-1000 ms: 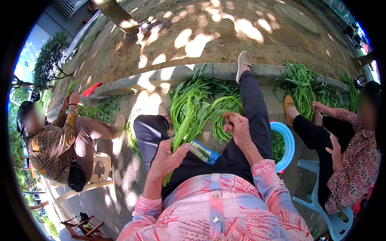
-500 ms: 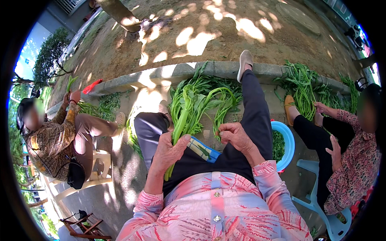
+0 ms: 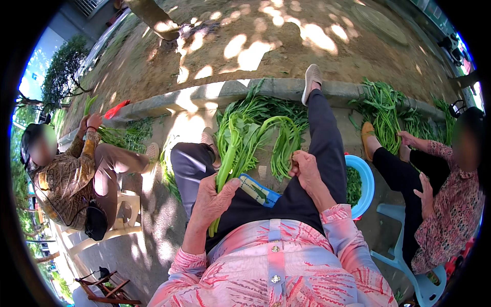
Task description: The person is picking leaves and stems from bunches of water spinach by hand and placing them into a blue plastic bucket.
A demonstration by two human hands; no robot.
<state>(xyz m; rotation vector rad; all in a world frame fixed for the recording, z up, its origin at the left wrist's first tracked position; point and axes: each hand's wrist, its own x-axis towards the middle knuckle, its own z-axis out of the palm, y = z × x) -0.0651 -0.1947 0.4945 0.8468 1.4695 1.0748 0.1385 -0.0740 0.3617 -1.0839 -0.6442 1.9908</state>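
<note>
My left hand (image 3: 212, 198) is closed round the thick pale stalks of a bunch of leafy greens (image 3: 228, 159), held upright above my lap. The cut stem ends stick out below the fist. Beside the drooping right part of the bunch, my right hand (image 3: 308, 171) is closed in a pinch. Its fingertips are at the edge of the hanging leaves, and whatever they hold is too small to make out. Beyond the bunch, a heap of the same greens (image 3: 255, 105) lies on the ground against the kerb, between my feet.
A light-blue basin (image 3: 367, 187) with picked leaves stands by my right leg. At left, a person (image 3: 66, 179) on a stool handles greens; at right, another person (image 3: 445, 204) sits by more greens (image 3: 381, 107). A stone kerb (image 3: 163, 102) runs across ahead.
My right hand has moved slightly right and away from me, along the hanging leaves. My left hand keeps its hold on the bunch with hardly any shift.
</note>
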